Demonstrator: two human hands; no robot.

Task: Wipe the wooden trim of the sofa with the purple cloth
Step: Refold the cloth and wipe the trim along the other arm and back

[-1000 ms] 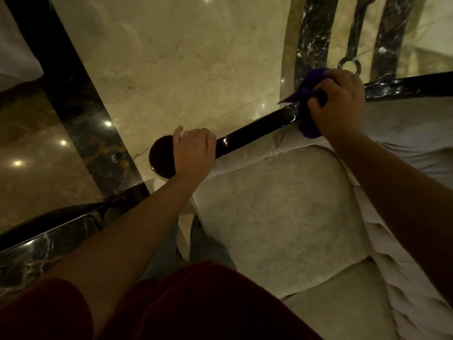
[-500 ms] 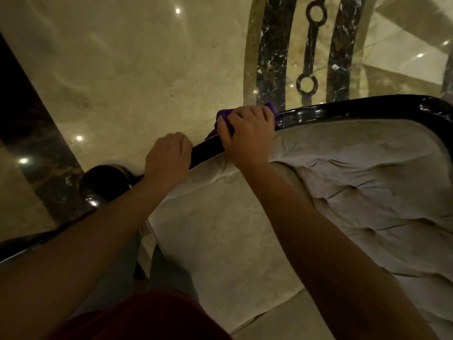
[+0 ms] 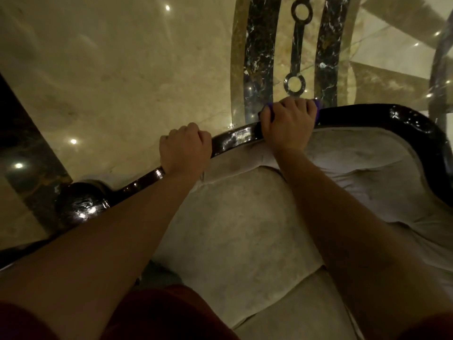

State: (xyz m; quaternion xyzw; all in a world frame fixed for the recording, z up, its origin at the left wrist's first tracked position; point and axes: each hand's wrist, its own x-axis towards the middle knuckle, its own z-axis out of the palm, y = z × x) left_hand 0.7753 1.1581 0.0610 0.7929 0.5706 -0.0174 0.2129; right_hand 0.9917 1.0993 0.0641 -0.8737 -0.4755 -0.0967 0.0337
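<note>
The sofa's glossy dark wooden trim (image 3: 235, 138) curves from a round knob (image 3: 81, 204) at the lower left, up along the armrest, and around to the right (image 3: 416, 126). My right hand (image 3: 288, 123) presses the purple cloth (image 3: 317, 109) onto the top of the trim; only small purple edges show beside the fingers. My left hand (image 3: 185, 150) grips the trim lower down, a short stretch of wood apart from the right hand. Cream cushions (image 3: 240, 229) fill the seat below.
Polished beige marble floor (image 3: 122, 69) lies beyond the trim, with dark inlaid bands (image 3: 258, 57) behind my right hand. A dark band of floor (image 3: 22, 143) runs at the left. My red-clad legs (image 3: 159, 315) are at the bottom.
My right hand has slid the cloth to the right along the trim, away from my left hand. The left hand has shifted further up the rail from the knob.
</note>
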